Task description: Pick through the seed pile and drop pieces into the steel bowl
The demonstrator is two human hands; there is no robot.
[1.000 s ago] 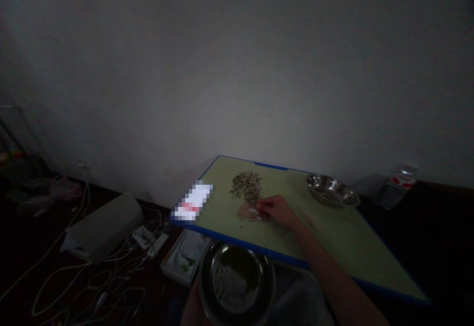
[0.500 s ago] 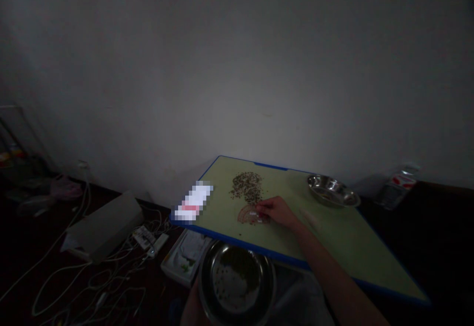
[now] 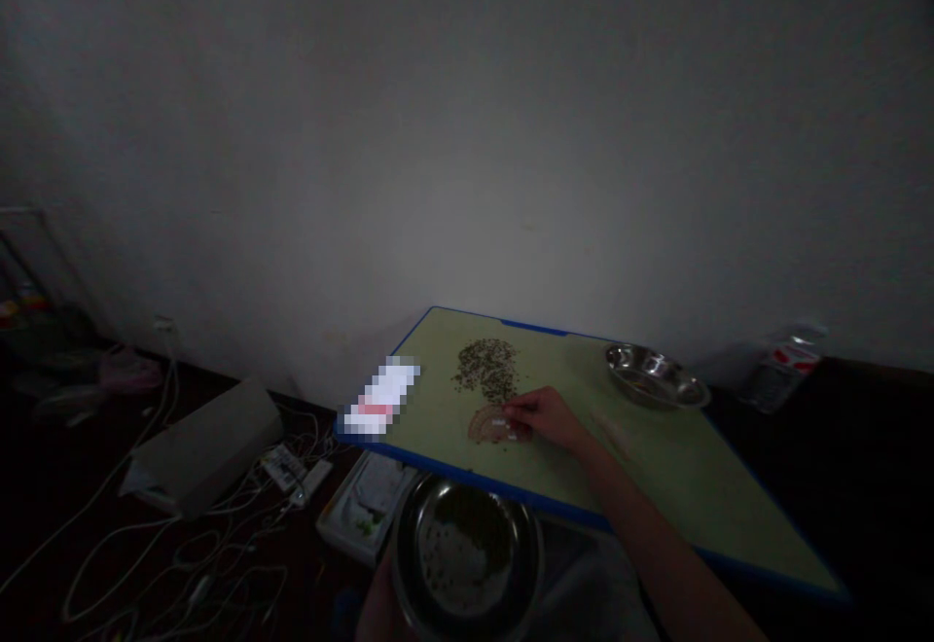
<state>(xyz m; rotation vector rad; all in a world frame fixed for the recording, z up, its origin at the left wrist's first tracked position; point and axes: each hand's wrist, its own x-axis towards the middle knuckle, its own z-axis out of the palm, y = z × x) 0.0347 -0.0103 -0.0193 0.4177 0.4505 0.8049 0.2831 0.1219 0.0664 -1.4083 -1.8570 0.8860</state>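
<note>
My right hand (image 3: 544, 415) pinches a clear semicircular protractor (image 3: 487, 425) by its right end, low over the table. Just beyond it, small dark seeds (image 3: 487, 366) lie spread in a loose patch, and a few grains show around the protractor. Below the table's front edge, my left hand (image 3: 380, 605) holds a steel bowl (image 3: 467, 613) from its left side, its fingers hidden by the bowl. More seeds or grains lie inside, heaped toward the bowl's far right.
A second steel bowl (image 3: 653, 391) stands at the right of the blue-edged folding table (image 3: 700, 506). A blurred-out white item (image 3: 383, 399) lies at the left edge. Cables (image 3: 204, 564), a grey box (image 3: 211, 447) and a white tray (image 3: 350, 525) are on the floor. A plastic bottle (image 3: 784, 370) stands right.
A single dark grain has shifted slightly toward the table's front edge. My hands, the protractor and the held bowl stay almost where they were.
</note>
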